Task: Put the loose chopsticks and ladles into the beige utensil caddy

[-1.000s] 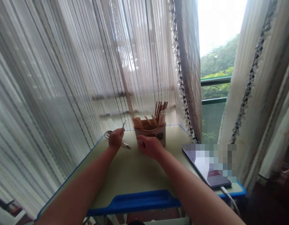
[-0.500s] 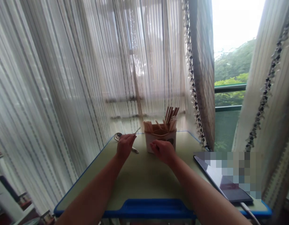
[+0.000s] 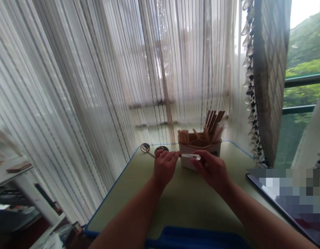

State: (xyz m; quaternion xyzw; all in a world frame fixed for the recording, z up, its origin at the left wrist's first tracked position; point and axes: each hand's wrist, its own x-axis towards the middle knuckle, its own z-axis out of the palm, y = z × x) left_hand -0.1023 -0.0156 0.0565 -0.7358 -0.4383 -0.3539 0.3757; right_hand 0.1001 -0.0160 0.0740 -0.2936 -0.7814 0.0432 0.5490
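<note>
My left hand [image 3: 165, 166] is closed around a metal ladle [image 3: 186, 156], held level above the table. Its dark round bowl shows just behind my left knuckles, and its shiny handle runs right. At the handle's end, the thumb and fingers of my right hand [image 3: 212, 167] pinch it. A slotted spoon [image 3: 145, 148] lies at the table's far left corner, its handle partly hidden by my left hand. Directly behind my right hand stands a white utensil holder [image 3: 186, 162] with a brown rim. Brown chopsticks [image 3: 214, 121] and pale sticks [image 3: 183, 136] rise from its compartments.
The pale green table [image 3: 129, 193] has a blue edge and a blue front tray [image 3: 201, 238]. A tablet [image 3: 276, 200] lies on the right, partly pixelated. Striped sheer curtains [image 3: 84, 86] hang behind the table. A white shelf unit [image 3: 32, 186] stands at the left.
The view has turned left, so the table sits further right. My right hand has opened from a fist and taken the handle's end. The ladle now lies level between both hands.
</note>
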